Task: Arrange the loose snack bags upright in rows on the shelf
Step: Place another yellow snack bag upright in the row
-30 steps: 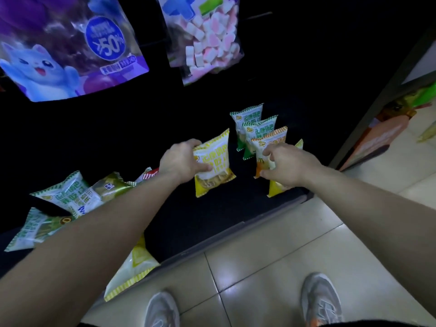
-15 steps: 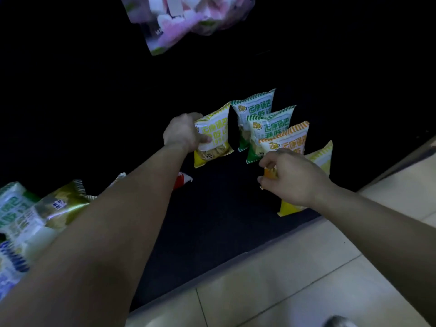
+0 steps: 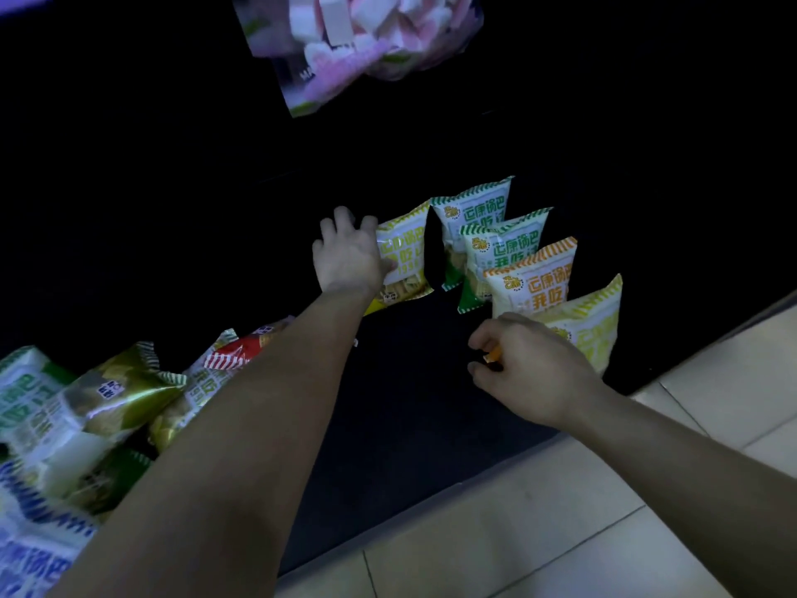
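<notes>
head view: likely light, slippery yellow bag is clasped edgewise by left hand; corner seam of orange bag is pinched by right hand.

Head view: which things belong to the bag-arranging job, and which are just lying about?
Job:
left hand holding the yellow bag
right hand pinching the orange bag
rear green bag, next green bag and front yellow bag, upright in the row
loose bag pile
shelf

Lying about:
marshmallow bag hanging above
floor tiles
</notes>
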